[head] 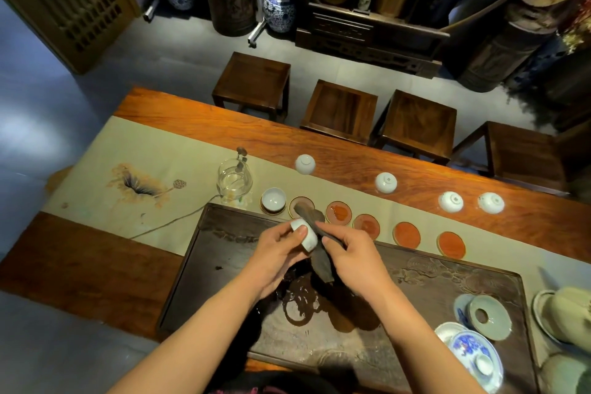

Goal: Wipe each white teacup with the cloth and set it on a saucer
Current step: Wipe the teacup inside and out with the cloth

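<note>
Glass pitcher [235, 183] on the runner [128, 150]; four wooden stools [340, 107] beyond the table [80, 265].

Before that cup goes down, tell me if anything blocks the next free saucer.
Partly. The left hand holds the teacup, and the dark cloth in the right hand drapes over part of the nearest free saucer. The other four red saucers to its right, starting with this one, lie uncovered.

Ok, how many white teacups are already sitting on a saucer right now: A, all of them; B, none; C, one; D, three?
C: only one teacup sits upright on a saucer, at the left end of the row; the left hand holds another, four cups lie upside down on the table, and the other saucers carry none.
</note>
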